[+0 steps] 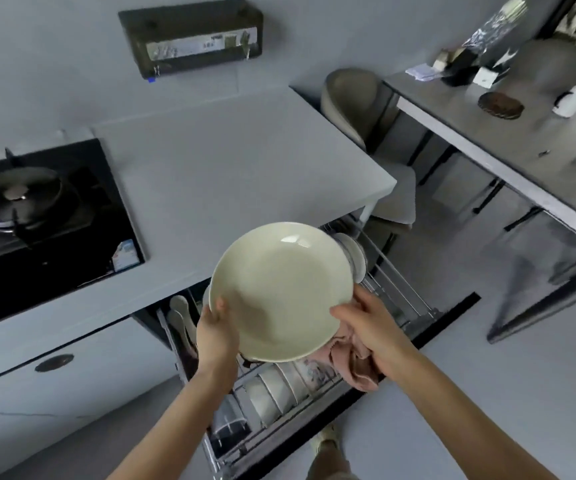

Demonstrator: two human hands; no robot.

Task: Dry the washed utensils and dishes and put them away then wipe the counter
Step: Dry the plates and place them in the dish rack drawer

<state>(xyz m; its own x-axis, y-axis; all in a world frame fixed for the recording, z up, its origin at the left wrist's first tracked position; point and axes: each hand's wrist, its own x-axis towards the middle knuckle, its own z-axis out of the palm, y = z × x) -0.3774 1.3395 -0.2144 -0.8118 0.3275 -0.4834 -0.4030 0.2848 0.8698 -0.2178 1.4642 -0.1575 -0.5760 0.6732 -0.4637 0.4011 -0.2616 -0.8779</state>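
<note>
**Cream plate held over the open dish drawer, drying nearly done**

The round, pale cream ceramic plate [281,292] is held in the air, tilted face-up toward the camera, directly above the pulled-out wire dish rack drawer [394,282]. The left hand [215,332] grips its rim at 8 o'clock, thumb on the upper face. The right hand [369,327] clutches a crumpled pink cloth [352,362] against the rim and underside at 4 o'clock.

The step looks like the last of drying this plate, just before storing it. The next move would call for freeing the cloth, turning the plate on edge and lowering it into an open slot.

Room is tight below. White bowls stacked on edge [276,393] fill the rack at 6 o'clock, and small white dishes [354,252] stand at 2 o'clock, touching or just behind the plate's rim; which cannot be told. The plate hides the rack's middle, so no free slot can be confirmed. The flat grey counter [227,168] overhangs the drawer at 12 o'clock, and its front edge is the one to miss. At 10 o'clock lies the black gas hob [37,209], well apart.
</note>
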